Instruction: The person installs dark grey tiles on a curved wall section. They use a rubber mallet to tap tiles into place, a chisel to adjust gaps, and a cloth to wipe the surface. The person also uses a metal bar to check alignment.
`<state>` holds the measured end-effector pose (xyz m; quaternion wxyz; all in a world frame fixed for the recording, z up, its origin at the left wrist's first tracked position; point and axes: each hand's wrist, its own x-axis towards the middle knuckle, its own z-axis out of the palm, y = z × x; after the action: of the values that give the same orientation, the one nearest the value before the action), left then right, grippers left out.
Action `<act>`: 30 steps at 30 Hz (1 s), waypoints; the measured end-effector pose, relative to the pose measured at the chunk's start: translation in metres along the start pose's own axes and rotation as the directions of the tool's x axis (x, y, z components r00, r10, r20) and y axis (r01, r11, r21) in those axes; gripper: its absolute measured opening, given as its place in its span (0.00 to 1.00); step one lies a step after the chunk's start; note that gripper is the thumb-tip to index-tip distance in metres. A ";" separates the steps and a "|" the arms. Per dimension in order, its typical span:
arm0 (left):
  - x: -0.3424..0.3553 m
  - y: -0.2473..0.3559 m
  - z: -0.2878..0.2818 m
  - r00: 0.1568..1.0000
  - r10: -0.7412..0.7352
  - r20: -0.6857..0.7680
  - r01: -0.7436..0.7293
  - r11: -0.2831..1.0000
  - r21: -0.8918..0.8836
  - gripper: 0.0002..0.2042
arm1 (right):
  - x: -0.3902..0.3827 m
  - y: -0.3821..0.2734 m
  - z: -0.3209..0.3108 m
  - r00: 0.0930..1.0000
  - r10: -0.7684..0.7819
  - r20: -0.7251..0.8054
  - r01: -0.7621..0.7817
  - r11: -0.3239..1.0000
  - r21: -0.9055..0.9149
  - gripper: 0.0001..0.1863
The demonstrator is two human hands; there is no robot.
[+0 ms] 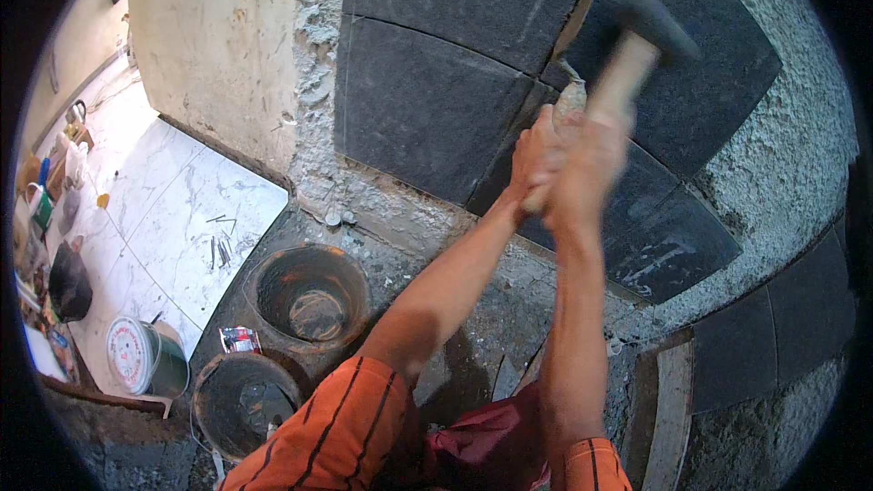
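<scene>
My left hand (536, 156) is closed around a worn, pale-handled tool (571, 98) with a small metal end, held up against the dark grey tiled wall (432, 105) near a seam between tiles. Just right of it, my right hand (587, 164) grips the wooden handle of a hammer, whose dark head (650, 23) is blurred in front of the upper right tile. The hands are close and overlap in this view, so whether they touch is unclear. A narrow pale gap (584, 2) runs up beside that tile.
Two dirty buckets (305, 264) (216, 400) stand on the rough floor below. At left are a white marble-look floor (182, 209), a lidded pail (155, 359) and assorted items along the wall. Rough plaster (791, 145) borders the tiles at right; more dark tiles (732, 345) are lower right.
</scene>
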<state>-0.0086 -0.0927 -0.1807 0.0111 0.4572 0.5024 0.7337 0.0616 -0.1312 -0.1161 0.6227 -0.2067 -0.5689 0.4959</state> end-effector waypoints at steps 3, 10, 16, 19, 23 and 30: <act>0.007 -0.007 -0.009 0.986 -0.048 0.162 0.074 0.984 -0.162 0.20 | -0.007 -0.001 -0.011 0.965 0.053 0.257 -0.049 0.999 -0.021 0.24; 0.014 0.000 0.003 0.992 -0.130 0.004 0.129 0.990 0.050 0.26 | 0.012 -0.020 -0.027 0.988 -0.131 -0.083 0.132 0.991 0.017 0.28; 0.000 -0.012 0.017 1.000 -0.012 -0.024 0.021 0.917 0.399 0.28 | -0.014 0.001 0.023 0.961 0.058 0.269 -0.065 0.998 0.015 0.31; 0.005 0.007 -0.002 0.973 -0.188 0.135 0.212 0.957 -0.198 0.26 | 0.001 -0.015 -0.009 0.946 0.080 0.313 -0.098 0.994 0.042 0.28; 0.015 0.004 -0.001 0.994 -0.097 -0.059 0.106 0.979 0.172 0.18 | 0.000 -0.027 -0.010 0.998 -0.040 0.041 0.038 0.998 0.051 0.25; 0.013 -0.018 0.000 0.981 -0.130 0.141 0.159 0.963 -0.216 0.22 | -0.019 -0.001 0.028 0.990 -0.013 0.140 -0.001 0.995 0.099 0.25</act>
<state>-0.0239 -0.0777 -0.1856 0.1484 0.4603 0.4460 0.7531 0.0389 -0.1564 -0.1170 0.5920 -0.1387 -0.5867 0.5349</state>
